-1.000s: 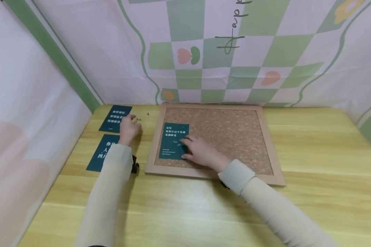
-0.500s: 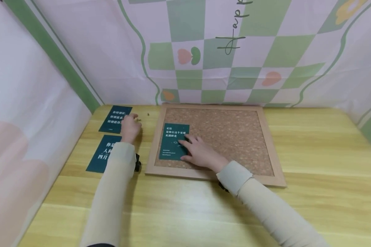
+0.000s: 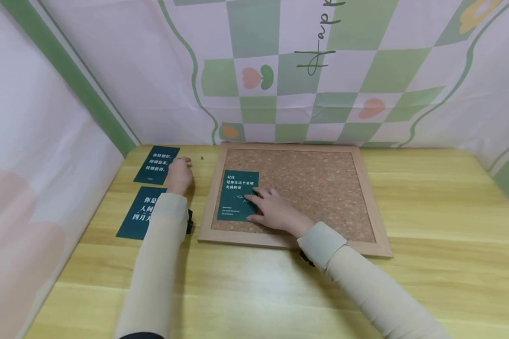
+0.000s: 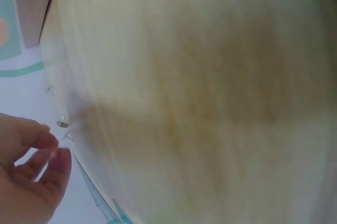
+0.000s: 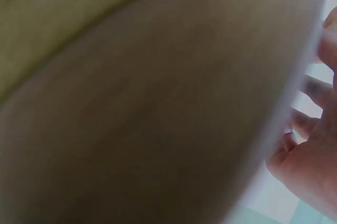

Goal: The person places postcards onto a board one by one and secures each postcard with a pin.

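A dark teal card [image 3: 237, 195] with white lettering lies on the left part of the cork board [image 3: 314, 188]. My right hand [image 3: 277, 209] rests with spread fingers over the card's right edge. Left of the board, my left hand [image 3: 180, 176] reaches down at the table beside another teal card [image 3: 157, 165]. In the left wrist view its thumb and forefinger come together right by a thumbtack [image 4: 62, 123] and a second thumbtack [image 4: 68, 136]; I cannot tell whether they pinch one. One more thumbtack [image 3: 201, 158] lies farther back.
The board's wooden frame [image 3: 246, 239] makes a raised border on the wooden table [image 3: 246, 292]. A third teal card [image 3: 142, 214] lies partly under the left sleeve in the head view. A patterned cloth [image 3: 297, 75] stands behind the table.
My left hand has shifted slightly, its fingers now drawn in over the thumbtacks, which it hides in the head view. The right hand stays on the card, barely moved.
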`<state>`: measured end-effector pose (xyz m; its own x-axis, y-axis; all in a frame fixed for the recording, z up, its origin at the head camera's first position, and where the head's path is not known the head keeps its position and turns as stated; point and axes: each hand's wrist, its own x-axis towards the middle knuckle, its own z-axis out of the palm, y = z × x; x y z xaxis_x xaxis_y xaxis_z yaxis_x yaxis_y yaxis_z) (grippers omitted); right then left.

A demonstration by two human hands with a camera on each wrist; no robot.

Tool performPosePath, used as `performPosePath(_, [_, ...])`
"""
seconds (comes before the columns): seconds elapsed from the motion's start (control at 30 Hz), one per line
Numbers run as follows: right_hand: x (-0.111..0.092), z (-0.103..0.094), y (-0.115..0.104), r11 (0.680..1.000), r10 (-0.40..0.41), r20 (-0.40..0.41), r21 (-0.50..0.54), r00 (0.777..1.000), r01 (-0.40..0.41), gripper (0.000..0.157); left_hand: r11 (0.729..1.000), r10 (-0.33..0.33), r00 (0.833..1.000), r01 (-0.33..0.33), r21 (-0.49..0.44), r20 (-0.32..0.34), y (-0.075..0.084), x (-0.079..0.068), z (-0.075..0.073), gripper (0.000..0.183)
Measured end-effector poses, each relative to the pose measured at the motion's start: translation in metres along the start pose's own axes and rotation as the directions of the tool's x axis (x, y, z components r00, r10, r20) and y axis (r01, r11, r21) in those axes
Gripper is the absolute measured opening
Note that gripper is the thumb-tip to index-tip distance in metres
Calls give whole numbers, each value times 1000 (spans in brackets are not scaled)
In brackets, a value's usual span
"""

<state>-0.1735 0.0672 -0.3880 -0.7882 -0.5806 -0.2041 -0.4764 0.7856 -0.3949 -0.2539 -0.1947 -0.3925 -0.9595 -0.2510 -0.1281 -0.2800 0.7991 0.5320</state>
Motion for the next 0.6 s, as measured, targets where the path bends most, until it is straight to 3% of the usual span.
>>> performPosePath(0.3, [0,0,0,1000,-6,7,2,1000,6,63,998,33,995,-29,-52,92,-2,7,1,50])
performPosePath(0.6, [-1,1,1,1000,-11,0,12,1000,11,63,998,61,993,-58,-38,100,-3,11,4,49])
